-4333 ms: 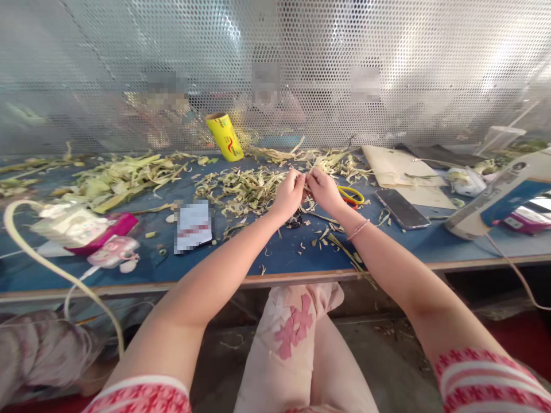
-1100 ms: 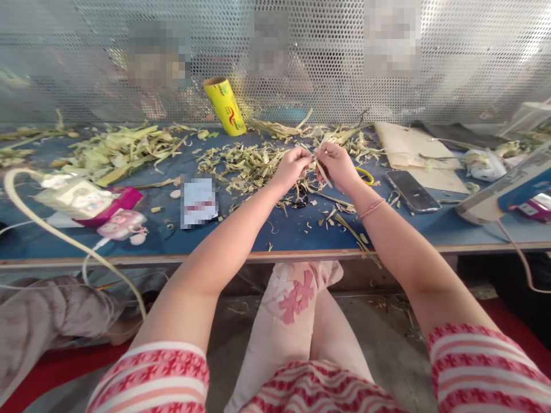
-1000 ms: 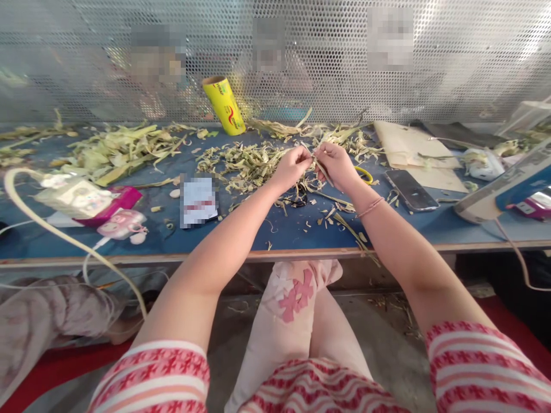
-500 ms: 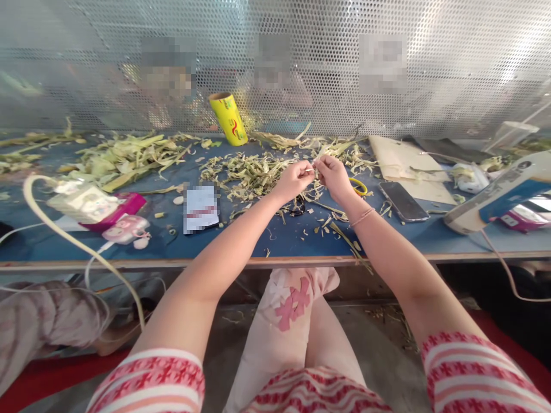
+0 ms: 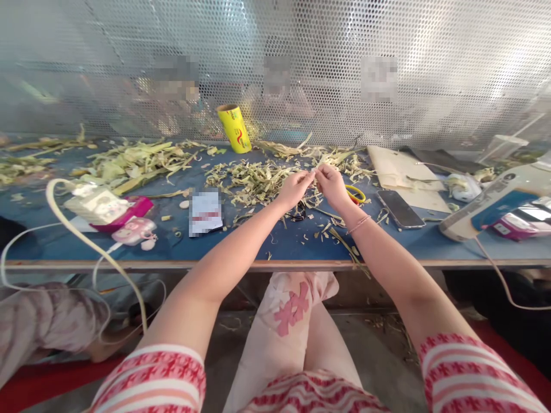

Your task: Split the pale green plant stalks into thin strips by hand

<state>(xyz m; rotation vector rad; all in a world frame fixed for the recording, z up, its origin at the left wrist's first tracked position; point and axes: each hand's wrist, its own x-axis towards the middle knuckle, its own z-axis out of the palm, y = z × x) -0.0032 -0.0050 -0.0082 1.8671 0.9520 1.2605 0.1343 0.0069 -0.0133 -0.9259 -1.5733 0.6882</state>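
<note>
My left hand (image 5: 297, 188) and my right hand (image 5: 330, 182) meet fingertip to fingertip above the blue table (image 5: 241, 246). Both are closed in a pinch, and whatever lies between the fingers is too small to make out. Below and behind them spreads a heap of pale green plant shreds (image 5: 258, 180). A yellow loop with some red (image 5: 356, 195), perhaps a scissors handle, lies just right of my right wrist. Under the hands is a small black item (image 5: 298, 213), partly hidden.
A yellow cardboard tube (image 5: 235, 131) leans by the perforated metal wall (image 5: 336, 34). Longer leaf strips (image 5: 133, 163) lie left, near a power strip (image 5: 101, 206) with cables. A phone (image 5: 400, 209), brown paper (image 5: 396, 166) and a white-and-blue bottle (image 5: 491, 203) are right.
The view has tilted slightly, so the table sits lower in the picture. My hands stay pinched together in nearly the same spot over the shreds, with the fingertips slightly closer.
</note>
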